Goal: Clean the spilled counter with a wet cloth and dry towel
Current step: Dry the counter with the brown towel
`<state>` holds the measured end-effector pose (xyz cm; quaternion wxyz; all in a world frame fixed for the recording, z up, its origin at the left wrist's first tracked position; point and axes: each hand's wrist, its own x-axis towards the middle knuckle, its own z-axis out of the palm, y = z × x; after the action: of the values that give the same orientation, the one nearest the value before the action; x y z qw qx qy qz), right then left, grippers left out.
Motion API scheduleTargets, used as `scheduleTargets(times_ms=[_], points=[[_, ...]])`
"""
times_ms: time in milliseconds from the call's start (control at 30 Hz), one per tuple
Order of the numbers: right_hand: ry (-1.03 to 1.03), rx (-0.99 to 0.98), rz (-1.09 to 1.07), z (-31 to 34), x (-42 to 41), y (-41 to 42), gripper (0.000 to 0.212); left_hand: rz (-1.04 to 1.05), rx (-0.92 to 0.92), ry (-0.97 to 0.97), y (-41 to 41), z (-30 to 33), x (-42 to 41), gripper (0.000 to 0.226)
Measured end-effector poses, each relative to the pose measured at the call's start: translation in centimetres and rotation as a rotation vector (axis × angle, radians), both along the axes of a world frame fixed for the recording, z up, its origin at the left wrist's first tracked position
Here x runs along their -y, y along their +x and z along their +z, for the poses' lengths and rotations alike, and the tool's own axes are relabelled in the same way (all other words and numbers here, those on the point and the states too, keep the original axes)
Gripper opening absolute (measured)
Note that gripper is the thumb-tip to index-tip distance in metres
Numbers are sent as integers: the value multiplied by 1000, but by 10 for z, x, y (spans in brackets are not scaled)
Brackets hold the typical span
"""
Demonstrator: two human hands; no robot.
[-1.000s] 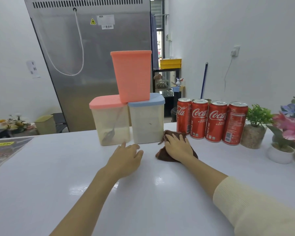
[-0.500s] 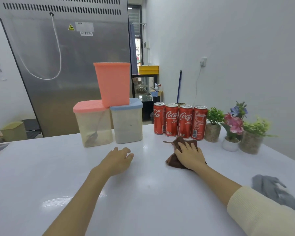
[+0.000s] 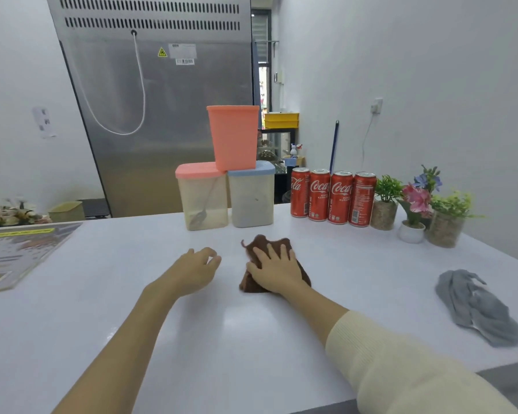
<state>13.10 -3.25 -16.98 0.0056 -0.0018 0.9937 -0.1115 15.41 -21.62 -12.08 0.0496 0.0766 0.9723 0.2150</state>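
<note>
A brown cloth [image 3: 253, 245] lies bunched on the white counter [image 3: 132, 294], in front of the blue-lidded container. My right hand [image 3: 277, 268] presses flat on top of it with fingers spread, covering its near half. My left hand [image 3: 196, 268] rests on the bare counter just to the left of the cloth, fingers loosely curled and holding nothing. A crumpled grey towel [image 3: 476, 306] lies by itself near the counter's right edge, well away from both hands.
Two lidded plastic containers [image 3: 225, 195] with an orange tub [image 3: 234, 137] stacked on top stand behind the cloth. Several red cola cans [image 3: 332, 197] and small potted plants [image 3: 416, 209] line the back right. A clear-covered sheet [image 3: 15, 249] lies at the left edge.
My right hand has slid the brown cloth from in front of the cans leftward and nearer to me. The view has shifted, and the grey towel has come fully into sight.
</note>
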Motion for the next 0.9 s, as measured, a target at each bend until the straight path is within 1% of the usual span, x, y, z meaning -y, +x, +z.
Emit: scheduleTargets(times_ms=[100,167,267,333,400,467,567,600,700,800,833,900], points=[[-7,6,121,-1,17,28,58,8,-5,-11,14,-13,-1,44],[-6,-26,156,-5,10,51,58,8,-21,6,22,-20,-4,43],[16,-120,96,-9,-25,72,57,-1,0,39,34,-27,-1,43],[20,-116,-17,-8,-51,75,58,-4,12,52,43,-30,8,44],[3,-86,-105,-7,-57,73,57,14,9,74,52,-32,19,43],[-19,-90,-82,-7,-38,78,56,37,19,90,60,-35,27,41],[-67,-134,93,-12,-7,97,53,35,30,85,64,-36,24,42],[-75,-152,118,-13,-5,104,53,19,29,84,66,-35,19,43],[-80,-160,47,-11,-23,109,54,-43,-1,83,72,-31,4,44],[-74,-120,-75,-7,-35,101,55,-37,-28,94,75,-29,5,44],[-77,-122,-82,-6,-32,99,54,-30,-28,97,75,-29,7,43],[-89,-139,-28,-7,-18,101,54,-20,-9,91,76,-33,6,43]])
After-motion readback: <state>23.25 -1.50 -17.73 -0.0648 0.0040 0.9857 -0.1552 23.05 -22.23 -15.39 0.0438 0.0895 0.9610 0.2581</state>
